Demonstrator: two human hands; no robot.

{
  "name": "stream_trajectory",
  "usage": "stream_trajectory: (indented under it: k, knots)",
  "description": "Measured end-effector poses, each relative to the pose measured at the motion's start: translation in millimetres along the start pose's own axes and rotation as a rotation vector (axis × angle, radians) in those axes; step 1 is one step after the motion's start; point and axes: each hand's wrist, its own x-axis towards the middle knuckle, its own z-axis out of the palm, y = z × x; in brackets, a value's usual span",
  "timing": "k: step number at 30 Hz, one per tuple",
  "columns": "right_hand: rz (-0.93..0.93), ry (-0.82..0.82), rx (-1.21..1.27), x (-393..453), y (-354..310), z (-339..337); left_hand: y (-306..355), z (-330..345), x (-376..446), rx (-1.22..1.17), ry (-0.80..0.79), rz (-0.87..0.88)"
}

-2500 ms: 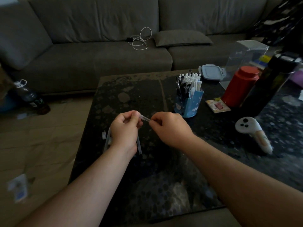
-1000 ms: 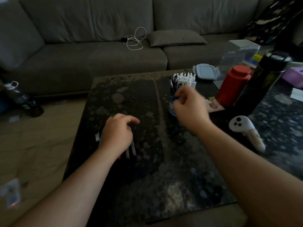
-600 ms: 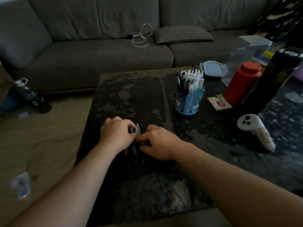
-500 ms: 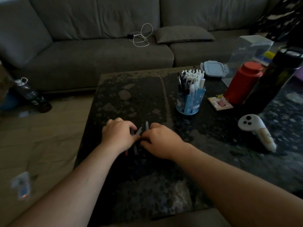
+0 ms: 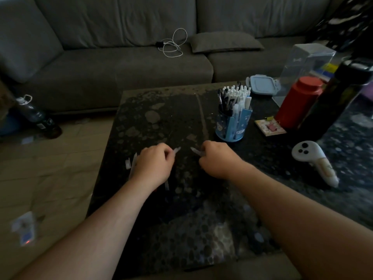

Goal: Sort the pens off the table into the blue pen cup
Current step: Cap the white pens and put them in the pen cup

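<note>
The blue pen cup [image 5: 234, 124] stands on the dark table [image 5: 201, 229], packed with several white and black pens. My left hand [image 5: 154, 165] is closed around a small bundle of pale pens [image 5: 133, 160]; their ends stick out past the fingers at both sides. My right hand [image 5: 217, 158] sits a short gap to the right, below and left of the cup, pinching one pale pen [image 5: 195, 151] whose tip points left. The rest of each pen is hidden in the fists.
A red canister [image 5: 298, 102] and a tall dark bottle [image 5: 333, 102] stand right of the cup. A white controller [image 5: 314, 160], a small pink pad [image 5: 269, 127], a lidded box [image 5: 262, 85] and a clear case [image 5: 306, 63] are nearby. A grey sofa [image 5: 121, 67] lies behind.
My right hand dropped a pen at the cup, came back to my left hand, took one pen from the bundle and has now pulled away to the right.
</note>
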Motion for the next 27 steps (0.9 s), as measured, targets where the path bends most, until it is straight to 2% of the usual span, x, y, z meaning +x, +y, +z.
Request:
stream_trajectory:
  k: [3, 6, 9, 14, 19, 23, 27]
  knots:
    - [0.002, 0.048, 0.124, 2.4, 6.5, -8.8, 5.9, -6.5, -4.2, -0.518, -0.022, -0.058]
    - [-0.023, 0.122, 0.309, 0.7, 8.9, -12.9, 15.3, -10.4, -9.1, -0.748, 0.016, -0.082]
    - [-0.098, 0.154, 0.429, -4.8, 5.7, -12.9, 24.6, -15.0, -9.5, -1.029, 0.053, -0.205]
    - [-0.218, 0.408, 0.135, -9.2, 4.9, -6.4, 24.6, -14.7, -5.8, -1.274, 0.013, -0.290]
    - [-0.253, 0.436, 0.134, -11.7, 3.3, -7.3, 24.9, -19.9, -2.8, -1.682, -0.089, -0.401]
    - [-0.268, 0.460, 0.177, -13.8, 0.0, -9.4, 22.9, -21.4, -1.6, -1.724, -0.100, -0.437]
    - [-0.307, 0.530, 0.166, -16.5, -4.1, -8.4, 23.5, -17.5, -1.1, -1.669, -0.066, -0.459]
